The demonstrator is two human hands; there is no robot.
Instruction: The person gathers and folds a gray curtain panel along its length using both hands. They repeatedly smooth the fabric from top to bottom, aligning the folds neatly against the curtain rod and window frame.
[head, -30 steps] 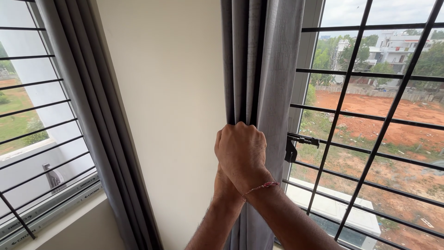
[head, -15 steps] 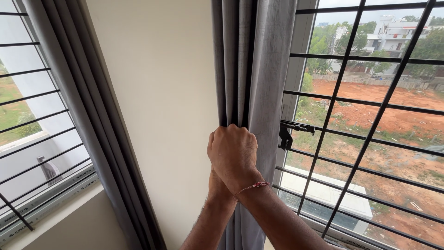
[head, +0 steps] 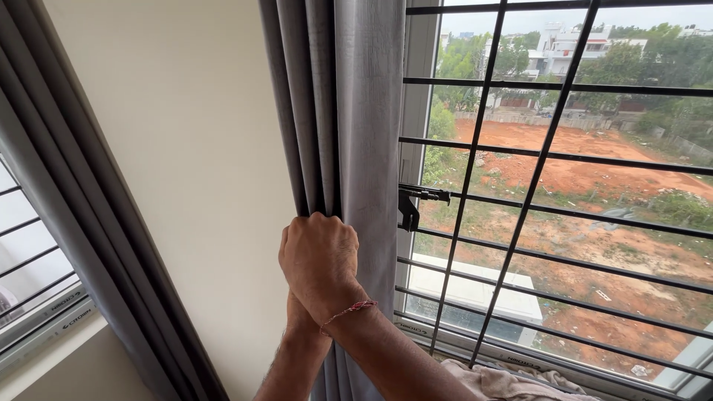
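Observation:
A grey curtain (head: 349,111) hangs gathered in folds between a cream wall and a barred window. My right hand (head: 319,256), with a thin red thread around its wrist, is closed in a fist around the bunched curtain at about mid-height. My left hand (head: 299,315) sits just under it, mostly hidden by the right hand, and seems to grip the same bundle of cloth. Both forearms rise from the bottom edge of the view.
A black metal grille (head: 535,163) covers the right window, with a black latch (head: 412,204) beside the curtain. A crumpled pale cloth (head: 505,382) lies on the sill. A second grey curtain (head: 82,223) hangs at the left by another window, across the cream wall (head: 200,148).
The view has swung to the right, so the curtain and hands sit further left in the picture. Both hands keep the same grip on the curtain.

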